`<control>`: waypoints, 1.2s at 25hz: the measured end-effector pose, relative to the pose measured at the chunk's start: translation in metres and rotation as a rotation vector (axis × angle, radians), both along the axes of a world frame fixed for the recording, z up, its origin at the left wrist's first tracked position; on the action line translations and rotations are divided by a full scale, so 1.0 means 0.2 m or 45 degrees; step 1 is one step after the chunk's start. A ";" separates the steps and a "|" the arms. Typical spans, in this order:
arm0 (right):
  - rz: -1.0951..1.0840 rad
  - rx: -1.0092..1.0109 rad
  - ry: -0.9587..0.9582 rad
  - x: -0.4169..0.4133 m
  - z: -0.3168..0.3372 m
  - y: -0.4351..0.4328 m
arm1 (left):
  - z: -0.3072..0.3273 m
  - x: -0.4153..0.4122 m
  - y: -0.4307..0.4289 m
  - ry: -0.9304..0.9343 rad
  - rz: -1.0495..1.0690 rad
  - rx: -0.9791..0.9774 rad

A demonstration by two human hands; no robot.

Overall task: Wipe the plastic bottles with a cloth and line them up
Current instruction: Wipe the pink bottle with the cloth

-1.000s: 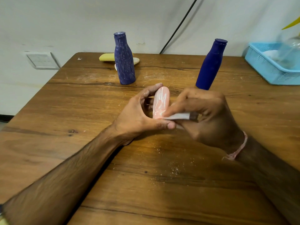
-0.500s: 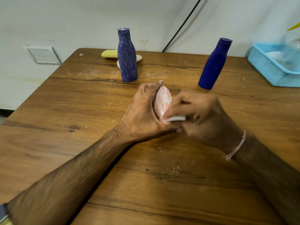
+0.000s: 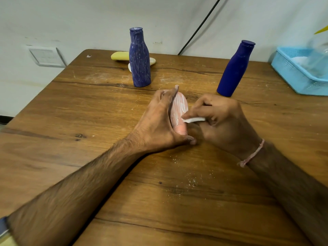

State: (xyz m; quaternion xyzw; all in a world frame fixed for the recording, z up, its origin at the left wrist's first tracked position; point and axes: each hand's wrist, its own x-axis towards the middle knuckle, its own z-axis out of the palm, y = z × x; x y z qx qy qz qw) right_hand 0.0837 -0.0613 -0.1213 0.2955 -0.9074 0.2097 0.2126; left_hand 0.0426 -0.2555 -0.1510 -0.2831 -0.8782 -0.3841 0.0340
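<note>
My left hand (image 3: 160, 119) grips a small pink bottle (image 3: 179, 110) streaked with white dust, held over the table's middle. My right hand (image 3: 221, 119) pinches a small white cloth (image 3: 194, 119) and presses it against the pink bottle's right side. A dusty dark-blue bottle (image 3: 139, 58) stands upright at the back centre-left. A clean dark-blue bottle (image 3: 234, 69) stands upright to the back right. A yellow bottle (image 3: 120, 55) lies on its side behind the dusty blue one, partly hidden.
The wooden table (image 3: 88, 112) has white powder specks near the front centre. A light-blue basket (image 3: 298, 75) sits at the right edge with a clear container inside. A black cable runs down the wall behind. A wall socket is at the left.
My left hand has turned over the pink bottle, covering more of it. The cloth has slid along the bottle's side. The view has shifted slightly.
</note>
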 end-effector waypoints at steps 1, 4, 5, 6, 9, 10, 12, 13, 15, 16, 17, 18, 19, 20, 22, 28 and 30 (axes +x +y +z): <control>0.027 0.011 -0.013 0.00 0.00 0.01 | 0.00 0.00 0.00 0.006 0.000 0.008; 0.168 0.047 -0.047 0.02 -0.02 0.00 | 0.00 -0.01 0.00 -0.005 -0.013 0.054; 0.117 0.011 -0.009 0.01 -0.02 -0.01 | 0.00 -0.01 0.00 -0.011 -0.024 0.061; 0.036 -0.028 0.034 0.00 -0.02 0.00 | 0.00 -0.02 0.00 -0.015 -0.039 0.063; 0.061 -0.055 -0.046 0.00 -0.02 0.03 | -0.01 -0.03 -0.02 -0.015 -0.105 0.081; 0.115 -0.062 -0.092 0.01 -0.02 0.03 | -0.01 -0.03 -0.02 -0.021 -0.131 0.098; 0.030 -0.134 -0.077 -0.01 -0.02 0.01 | -0.02 -0.04 -0.03 -0.033 -0.174 0.136; -0.098 -0.214 -0.039 -0.03 -0.02 -0.01 | -0.03 -0.04 -0.03 -0.034 -0.190 0.148; -0.370 -0.387 0.019 -0.08 0.01 -0.03 | -0.02 -0.03 -0.02 -0.026 -0.212 0.156; -0.436 -0.448 0.006 -0.10 0.02 -0.03 | -0.02 -0.03 -0.02 -0.024 -0.221 0.162; -0.416 -0.476 -0.043 -0.09 0.02 -0.01 | -0.02 -0.03 -0.02 -0.033 -0.231 0.174; -0.326 -0.458 -0.121 -0.07 0.02 0.00 | -0.02 -0.03 -0.02 -0.052 -0.244 0.190; -0.213 -0.401 -0.202 -0.04 0.02 0.00 | -0.02 -0.03 -0.02 -0.073 -0.258 0.205; -0.136 -0.326 -0.240 -0.01 0.01 0.00 | -0.02 -0.03 -0.02 -0.083 -0.267 0.216; -0.171 -0.326 -0.214 0.00 0.02 -0.01 | -0.02 -0.03 -0.02 -0.087 -0.272 0.227; -0.180 -0.198 0.070 0.00 -0.01 -0.04 | -0.02 -0.03 -0.03 -0.108 -0.303 0.308; 0.005 0.004 0.085 0.09 -0.03 -0.03 | -0.02 -0.04 -0.03 -0.099 -0.309 0.329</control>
